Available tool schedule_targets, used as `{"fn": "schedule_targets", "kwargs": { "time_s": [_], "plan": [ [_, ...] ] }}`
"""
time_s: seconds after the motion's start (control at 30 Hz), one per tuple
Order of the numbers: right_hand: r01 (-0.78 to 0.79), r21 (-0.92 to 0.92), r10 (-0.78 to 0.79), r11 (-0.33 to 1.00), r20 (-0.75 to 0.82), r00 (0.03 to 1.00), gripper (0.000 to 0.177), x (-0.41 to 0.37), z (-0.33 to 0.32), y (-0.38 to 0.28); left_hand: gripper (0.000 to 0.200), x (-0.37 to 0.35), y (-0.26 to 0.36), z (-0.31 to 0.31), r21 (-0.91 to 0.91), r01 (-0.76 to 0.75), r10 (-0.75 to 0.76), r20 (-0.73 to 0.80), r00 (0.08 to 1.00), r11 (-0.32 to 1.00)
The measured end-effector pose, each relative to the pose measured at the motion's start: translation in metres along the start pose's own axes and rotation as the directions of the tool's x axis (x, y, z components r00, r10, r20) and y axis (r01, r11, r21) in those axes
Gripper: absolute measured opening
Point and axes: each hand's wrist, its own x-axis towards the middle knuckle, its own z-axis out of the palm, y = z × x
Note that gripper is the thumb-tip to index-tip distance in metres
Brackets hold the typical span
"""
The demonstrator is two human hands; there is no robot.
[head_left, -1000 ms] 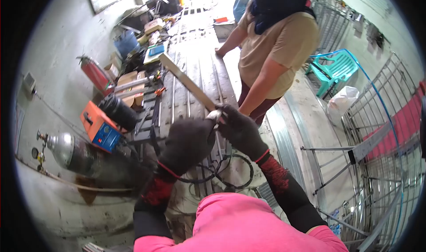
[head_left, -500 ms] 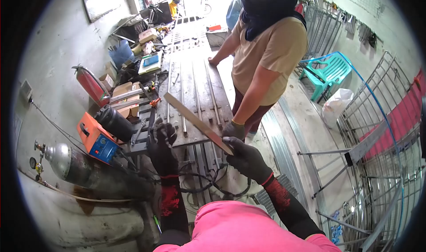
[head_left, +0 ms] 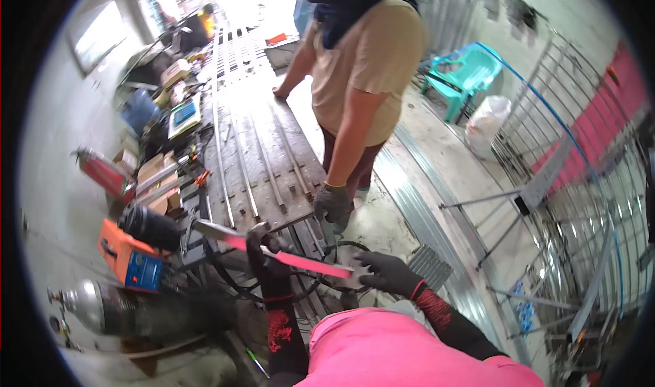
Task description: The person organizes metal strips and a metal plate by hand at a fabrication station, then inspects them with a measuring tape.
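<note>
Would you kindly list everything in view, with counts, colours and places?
Long metal workbench: one, dark grey, centre.
Thin metal rods: at least four, silver, along the workbench.
Flat metal bar: one, grey with pink sheen, before the workbench.
Boxy machine: one, orange and blue, left.
Cylindrical drum: one, black, beside the machine.
Steel gas cylinder: one, silver, lower left.
Fire extinguisher: one, red, left side.
Plastic armchair: one, green, upper right.
Plastic bag: one, white, below the armchair.
Thin hose: one, blue, right.
Wire grilles: several, metallic grey, right.
Mixed clutter: uncountable, various colours, workbench's left.
Co-worker: one, tan shirt, workbench's right.
Left hand: one, black-gloved, gripping the bar.
Right hand: one, black-gloved, near the bar's end.
</note>
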Motion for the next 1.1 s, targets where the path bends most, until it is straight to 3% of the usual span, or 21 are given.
{"fn": "schedule_targets", "kwargs": {
  "time_s": [0.07,0.1,0.17,0.2,0.23,0.27,0.33,0.37,0.4,0.43,0.47,0.5,0.57,0.6,0.67,0.7,0.83,0.9,1.0,1.07,1.1],
  "plan": [
    [-0.121,-0.216,0.102,0.969,-0.097,0.99,0.064,-0.025,0.001,0.063,0.034,-0.007,0.019,0.011,0.354,-0.267,0.195,0.225,0.955,0.897],
    [-0.227,-0.251,0.19,0.941,-0.164,0.968,0.065,-0.047,0.002,0.091,0.028,-0.002,0.021,-0.006,0.514,-0.253,0.147,0.237,0.96,0.82],
    [-0.561,-0.173,0.525,0.809,-0.216,0.823,0.068,-0.096,0.013,0.174,0.018,0.001,0.026,-0.008,0.739,-0.199,-0.048,0.299,0.953,0.644],
    [-0.73,-0.021,0.713,0.683,-0.201,0.672,0.066,-0.125,0.017,0.19,0.018,0.008,0.016,-0.022,0.755,-0.171,-0.147,0.334,0.931,0.633],
    [-0.8,0.045,0.781,0.599,-0.253,0.57,0.066,-0.163,0.023,0.206,0.021,0.018,0.001,-0.044,0.865,-0.219,-0.271,0.367,0.89,0.451],
    [-0.822,0.005,0.72,0.569,-0.487,0.495,0.064,-0.217,0.058,0.258,0.023,0.024,-0.017,-0.059,0.917,-0.301,-0.386,0.385,0.838,0.262],
    [-0.989,0.077,0.943,0.127,-0.32,0.096,0.054,-0.286,0.078,0.252,0.027,0.015,-0.055,-0.067,0.955,-0.295,-0.569,0.219,0.792,-0.043],
    [-0.989,0.124,0.949,0.082,-0.312,0.039,0.054,-0.315,0.093,0.24,0.027,0.013,-0.074,-0.081,0.938,-0.306,-0.657,0.129,0.743,-0.162],
    [-0.975,0.148,0.975,0.166,-0.174,0.14,0.048,-0.341,0.103,0.225,0.028,0.014,-0.096,-0.106,0.904,-0.326,-0.717,0.032,0.697,-0.276],
    [-0.95,0.18,0.967,0.255,-0.044,0.251,0.042,-0.359,0.11,0.21,0.028,0.023,-0.127,-0.165,0.789,-0.581,-0.772,0.24,0.589,-0.198],
    [-0.952,0.208,0.974,0.225,-0.049,0.22,0.042,-0.368,0.113,0.186,0.028,0.03,-0.153,-0.204,0.612,-0.785,-0.803,0.417,0.427,-0.099],
    [-0.897,0.419,0.99,0.138,-0.057,0.126,0.048,-0.375,0.121,0.161,0.028,0.017,-0.164,-0.191,0.597,-0.799,-0.821,0.419,0.387,-0.072],
    [-0.712,0.702,0.999,0.015,-0.04,-0.018,0.059,-0.386,0.143,0.13,0.025,-0.026,-0.181,-0.158,0.98,-0.159,-0.87,-0.027,0.493,-0.12],
    [-0.683,0.731,0.998,-0.01,-0.033,-0.05,0.059,-0.392,0.157,0.121,0.025,-0.021,-0.2,-0.176,0.974,-0.191,-0.889,-0.022,0.457,-0.123],
    [-0.459,0.887,0.99,-0.047,-0.019,-0.137,0.059,-0.402,0.185,0.106,0.04,-0.009,-0.245,-0.216,0.822,-0.567,-0.991,0.017,0.131,-0.061],
    [-0.358,0.934,0.981,-0.002,-0.068,-0.181,0.034,-0.408,0.204,0.103,0.04,-0.009,-0.251,-0.199,0.8,-0.598,-0.996,0.012,0.093,-0.046],
    [-0.358,0.932,0.983,-0.058,-0.009,-0.182,0.044,-0.438,0.246,0.112,0.041,-0.025,-0.297,-0.163,0.593,-0.801,-0.996,0.067,-0.054,0.083],
    [-0.245,0.959,0.958,-0.14,0.069,-0.28,0.052,-0.446,0.254,0.108,0.041,-0.03,-0.311,-0.144,0.479,-0.868,-0.991,0.092,-0.099,0.131],
    [-0.334,0.943,0.983,-0.01,-0.052,-0.178,0.052,-0.483,0.303,0.155,0.042,-0.056,-0.322,-0.096,0.286,-0.939,-0.981,0.092,-0.169,0.189],
    [-0.272,0.962,0.98,0.009,-0.062,-0.188,0.05,-0.496,0.296,0.149,0.042,-0.072,-0.333,-0.075,0.145,-0.961,-0.971,0.069,-0.227,0.235],
    [-0.129,0.992,0.967,-0.01,-0.023,-0.255,0.048,-0.501,0.285,0.141,0.043,-0.086,-0.343,-0.059,0.073,-0.962,-0.964,0.057,-0.258,0.262]
  ]
}}
